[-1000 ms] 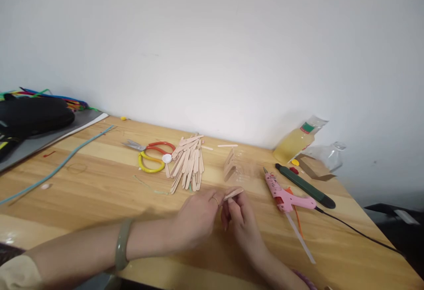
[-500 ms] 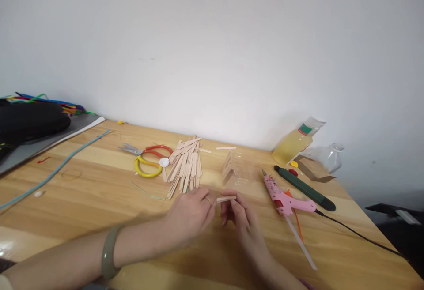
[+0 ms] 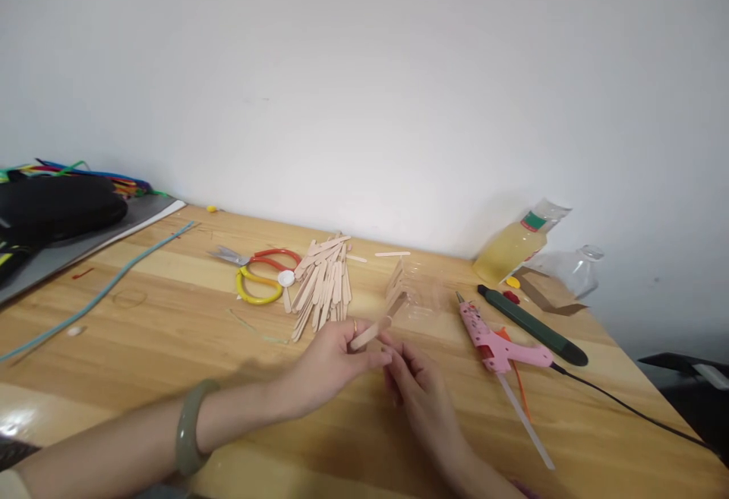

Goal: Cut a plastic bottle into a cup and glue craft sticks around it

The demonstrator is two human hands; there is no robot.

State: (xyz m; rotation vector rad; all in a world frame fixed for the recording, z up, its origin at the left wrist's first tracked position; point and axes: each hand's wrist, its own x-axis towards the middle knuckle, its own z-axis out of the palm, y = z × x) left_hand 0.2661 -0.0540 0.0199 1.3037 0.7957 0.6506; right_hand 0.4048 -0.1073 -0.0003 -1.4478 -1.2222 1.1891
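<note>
My left hand (image 3: 330, 358), with a ring and a grey-green bangle on its wrist, pinches a wooden craft stick (image 3: 371, 332) that points up and to the right. Just to its right, my right hand (image 3: 420, 386) has its fingers curled, the fingertips close to the stick's lower end; whether they touch it I cannot tell. A pile of the same craft sticks (image 3: 322, 282) lies beyond the hands. A small clear plastic piece with sticks glued on it (image 3: 411, 292) stands right of the pile.
Red and yellow scissors (image 3: 259, 275) lie left of the pile. A pink glue gun (image 3: 494, 341) with a black cord, a dark green tool (image 3: 532, 324), a bottle of yellow liquid (image 3: 512, 244) and clear plastic lie at right. A blue pipe cleaner (image 3: 96, 294) and black bag (image 3: 54, 206) sit at left.
The stick has gone from lying about level between both hands to tilting up to the right in my left fingers. My right hand has slid slightly down and away.
</note>
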